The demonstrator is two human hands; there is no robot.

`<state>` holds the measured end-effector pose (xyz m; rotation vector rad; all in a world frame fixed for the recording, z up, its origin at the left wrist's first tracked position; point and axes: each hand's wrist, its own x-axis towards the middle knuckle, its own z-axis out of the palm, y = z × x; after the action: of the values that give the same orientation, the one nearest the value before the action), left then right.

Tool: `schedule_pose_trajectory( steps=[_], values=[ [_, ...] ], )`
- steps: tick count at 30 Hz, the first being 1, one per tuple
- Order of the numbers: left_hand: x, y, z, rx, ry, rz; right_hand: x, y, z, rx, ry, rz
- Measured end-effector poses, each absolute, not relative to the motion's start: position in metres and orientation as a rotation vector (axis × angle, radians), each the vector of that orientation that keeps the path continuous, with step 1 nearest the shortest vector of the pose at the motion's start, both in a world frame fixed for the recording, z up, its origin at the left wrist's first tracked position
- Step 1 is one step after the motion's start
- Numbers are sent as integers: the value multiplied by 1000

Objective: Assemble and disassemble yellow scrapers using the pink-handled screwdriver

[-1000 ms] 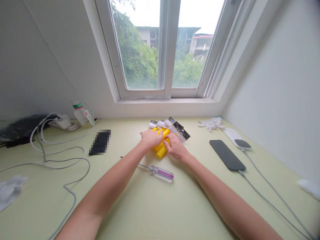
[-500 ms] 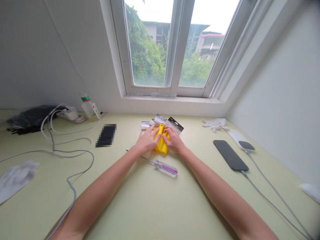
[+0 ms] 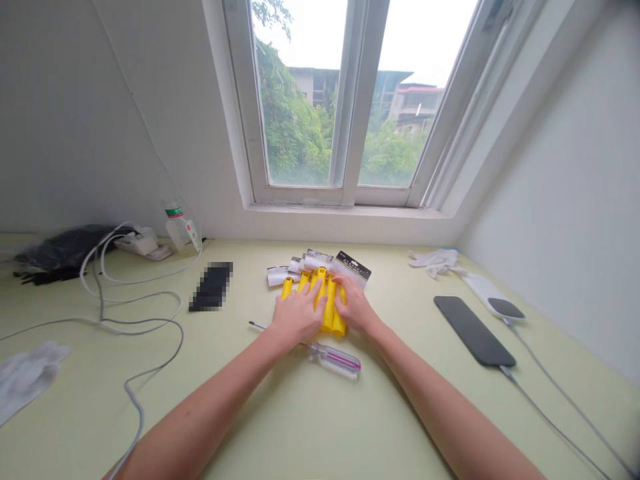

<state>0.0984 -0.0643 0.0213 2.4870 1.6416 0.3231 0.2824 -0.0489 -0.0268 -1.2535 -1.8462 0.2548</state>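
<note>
Several yellow plastic handles (image 3: 327, 312), each with a hole in its far end, lie side by side on the table. My left hand (image 3: 299, 315) rests flat across the left ones, fingers spread and holding nothing. At the right side of the row, my right hand (image 3: 356, 305) curls its thumb and fingers around the outermost handle. Just beyond the handles are white rolls (image 3: 320, 259) in packaging and a black-topped packaging card (image 3: 354, 265). A screwdriver (image 3: 336, 361) with a clear and purple grip lies nearer to me, its shaft partly hidden under my left hand.
On the right are a dark phone (image 3: 474, 331) on a cable, a white device (image 3: 493, 295) and a white glove (image 3: 434, 261). To the left lie a pixelated black object (image 3: 212, 287), loose cables (image 3: 143, 323), a bottle (image 3: 181, 230) and a white cloth (image 3: 31, 380).
The bunched yellow handles have spread into a wider row, with more of them showing at the left. My hands have moved slightly apart. The view has tilted up a little.
</note>
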Motion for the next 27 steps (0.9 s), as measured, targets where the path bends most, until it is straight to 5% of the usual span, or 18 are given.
schedule_pose_trajectory(
  steps=[27],
  values=[
    [101,-52,18,2598,1475,98,308,-29,-37,-1229,-1838,262]
  ],
)
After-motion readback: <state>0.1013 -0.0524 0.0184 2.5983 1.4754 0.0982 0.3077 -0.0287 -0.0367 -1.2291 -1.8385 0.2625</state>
